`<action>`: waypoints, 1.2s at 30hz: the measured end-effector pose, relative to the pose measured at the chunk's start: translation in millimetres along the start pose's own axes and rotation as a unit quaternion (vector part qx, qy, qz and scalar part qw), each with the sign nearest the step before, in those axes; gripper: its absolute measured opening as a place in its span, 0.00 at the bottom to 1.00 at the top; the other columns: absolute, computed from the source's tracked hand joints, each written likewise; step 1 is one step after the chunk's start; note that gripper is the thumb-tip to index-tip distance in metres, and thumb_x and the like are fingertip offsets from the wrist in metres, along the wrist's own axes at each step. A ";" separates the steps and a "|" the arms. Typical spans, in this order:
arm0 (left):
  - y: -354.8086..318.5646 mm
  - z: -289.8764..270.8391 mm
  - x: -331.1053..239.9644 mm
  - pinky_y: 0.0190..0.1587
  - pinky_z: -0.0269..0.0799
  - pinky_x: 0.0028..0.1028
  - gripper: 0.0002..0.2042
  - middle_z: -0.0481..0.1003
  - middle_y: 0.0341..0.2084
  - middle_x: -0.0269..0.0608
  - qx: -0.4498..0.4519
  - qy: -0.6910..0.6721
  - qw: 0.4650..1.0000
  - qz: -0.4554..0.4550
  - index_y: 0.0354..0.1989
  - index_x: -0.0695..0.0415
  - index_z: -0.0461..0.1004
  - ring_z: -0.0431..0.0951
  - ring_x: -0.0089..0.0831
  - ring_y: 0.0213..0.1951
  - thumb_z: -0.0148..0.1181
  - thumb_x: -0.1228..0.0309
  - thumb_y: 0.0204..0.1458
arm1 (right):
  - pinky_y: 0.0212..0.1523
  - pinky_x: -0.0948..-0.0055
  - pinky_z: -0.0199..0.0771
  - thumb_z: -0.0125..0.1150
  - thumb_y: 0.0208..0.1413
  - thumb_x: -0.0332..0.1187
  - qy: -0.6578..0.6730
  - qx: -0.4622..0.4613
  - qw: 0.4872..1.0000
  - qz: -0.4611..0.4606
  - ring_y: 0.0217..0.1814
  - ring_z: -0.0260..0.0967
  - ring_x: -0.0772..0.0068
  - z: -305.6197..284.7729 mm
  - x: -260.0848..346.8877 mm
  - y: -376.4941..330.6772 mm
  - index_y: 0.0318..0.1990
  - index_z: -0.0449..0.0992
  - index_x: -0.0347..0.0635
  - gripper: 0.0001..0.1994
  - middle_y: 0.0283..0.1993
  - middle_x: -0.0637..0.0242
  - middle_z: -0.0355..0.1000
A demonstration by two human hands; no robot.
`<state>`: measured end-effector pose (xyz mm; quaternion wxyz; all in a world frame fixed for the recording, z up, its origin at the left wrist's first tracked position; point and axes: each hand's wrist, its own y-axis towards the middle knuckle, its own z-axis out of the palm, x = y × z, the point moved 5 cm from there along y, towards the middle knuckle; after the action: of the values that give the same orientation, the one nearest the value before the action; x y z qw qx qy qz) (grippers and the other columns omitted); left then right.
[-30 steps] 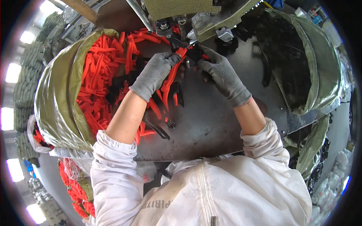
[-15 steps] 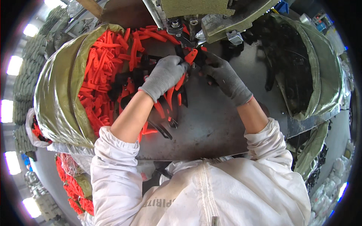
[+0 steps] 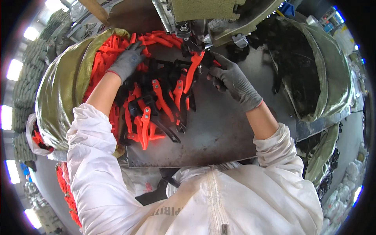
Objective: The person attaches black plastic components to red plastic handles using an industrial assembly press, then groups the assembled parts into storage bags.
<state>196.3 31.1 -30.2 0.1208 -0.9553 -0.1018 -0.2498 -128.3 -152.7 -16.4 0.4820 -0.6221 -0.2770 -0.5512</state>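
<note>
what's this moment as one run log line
left grip: over red handles | right grip: near olive machine, hold unclear | metal tabletop: red-and-black hand tools

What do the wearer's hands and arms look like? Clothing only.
Left hand and right hand: matching grey knit gloves, ribbed toward the wrist, with a thin red edge at the cuff; fingers look darker. Left sleeve and right sleeve: white, wrinkled, gathered at the ends, leaving part of each forearm bare. No cables visible.
</note>
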 end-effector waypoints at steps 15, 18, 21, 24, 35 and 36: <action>-55.3 -93.8 -40.9 0.43 0.78 0.31 0.18 0.80 0.38 0.37 -0.009 -0.705 0.689 -0.166 0.53 0.64 0.73 0.80 0.28 0.39 0.60 0.60 0.67 | 0.21 0.83 0.63 0.57 0.65 0.31 -0.014 0.024 0.996 0.085 0.24 0.64 0.88 -12.2 -32.7 4.8 0.75 0.60 0.43 0.31 0.34 0.68 0.73; -63.2 -139.2 -67.1 0.50 0.78 0.29 0.21 0.79 0.41 0.37 0.025 -0.726 0.685 -0.065 0.57 0.67 0.70 0.80 0.25 0.42 0.62 0.63 0.64 | 0.21 0.82 0.63 0.57 0.64 0.31 0.011 0.011 0.996 0.086 0.24 0.65 0.87 -12.2 -35.0 1.0 0.72 0.63 0.43 0.28 0.34 0.69 0.73; -65.8 -165.1 -92.4 0.54 0.78 0.28 0.25 0.80 0.41 0.38 0.061 -0.706 0.705 -0.003 0.59 0.68 0.71 0.81 0.24 0.45 0.70 0.69 0.57 | 0.21 0.81 0.63 0.57 0.65 0.30 0.011 -0.002 0.999 0.040 0.24 0.65 0.86 -7.6 -37.2 -3.8 0.66 0.67 0.42 0.22 0.34 0.69 0.73; -62.6 -198.8 -129.3 0.51 0.79 0.27 0.25 0.81 0.38 0.37 0.095 -0.761 0.641 0.012 0.54 0.68 0.75 0.81 0.22 0.42 0.76 0.72 0.49 | 0.24 0.79 0.70 0.59 0.65 0.31 0.030 -0.032 0.998 0.039 0.26 0.68 0.80 0.1 -35.6 -6.8 0.70 0.66 0.45 0.25 0.35 0.70 0.74; -14.6 -93.5 -181.8 0.37 0.80 0.28 0.11 0.79 0.29 0.33 -0.123 -0.633 0.762 -0.060 0.50 0.64 0.73 0.82 0.28 0.34 0.56 0.71 0.65 | 0.56 0.53 0.78 0.58 0.67 0.41 -0.344 -0.185 0.862 -0.322 0.56 0.77 0.43 -58.4 -1.8 -6.9 0.60 0.76 0.41 0.20 0.55 0.46 0.79; -19.6 -101.6 -179.0 0.36 0.80 0.29 0.11 0.79 0.29 0.35 -0.143 -0.497 0.850 -0.100 0.50 0.64 0.73 0.82 0.29 0.34 0.55 0.71 0.65 | 0.56 0.52 0.78 0.58 0.66 0.43 -0.419 -0.168 0.868 -0.206 0.56 0.77 0.42 -80.0 -14.5 2.3 0.60 0.77 0.41 0.21 0.54 0.47 0.79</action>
<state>-7.6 -2.9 -30.5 -0.1094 -0.9433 -0.2063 0.2359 -163.2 -223.4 -36.8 0.0845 -0.7950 -0.4784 -0.3633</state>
